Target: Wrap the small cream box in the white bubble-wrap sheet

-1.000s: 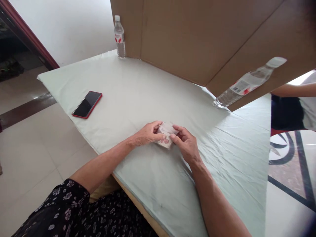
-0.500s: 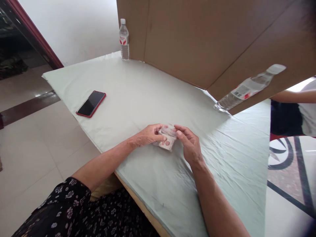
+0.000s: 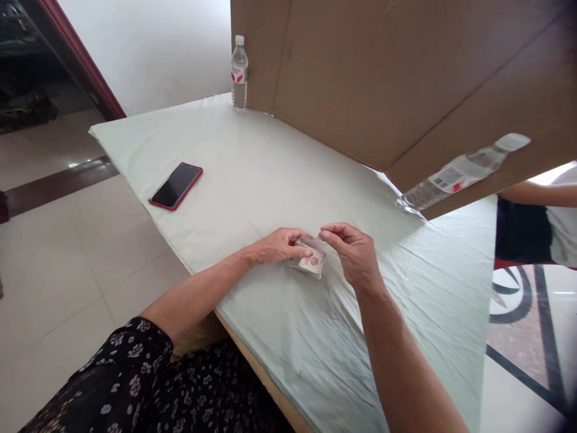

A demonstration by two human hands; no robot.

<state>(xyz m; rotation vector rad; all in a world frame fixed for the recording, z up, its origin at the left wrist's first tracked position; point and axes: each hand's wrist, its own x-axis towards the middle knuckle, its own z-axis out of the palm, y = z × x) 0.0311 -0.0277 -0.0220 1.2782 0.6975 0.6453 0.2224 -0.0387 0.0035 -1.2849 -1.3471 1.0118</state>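
My left hand [image 3: 286,245] is closed around a small pale pack with red print [image 3: 314,260], the thumb lying across its top. Clear plastic [image 3: 318,243] wraps the pack, loose at its upper end. Just to the right, my right hand [image 3: 354,249] pinches with thumb and forefinger at the edge of that plastic. Both hands are low over the pale green cloth [image 3: 270,180] on the table. The fingers under the pack are hidden.
A black phone with a red case [image 3: 175,186] lies to the left. Two water bottles [image 3: 239,72] stand against a tall brown cardboard panel [image 3: 342,78], the right bottle [image 3: 464,171] looking slanted. Another person's arm [image 3: 541,193] shows beyond the panel at right.
My right hand has drawn slightly up and right from the pack, its fingers now pinched together. The left hand keeps hold of the pack. The whole view has shifted a little.
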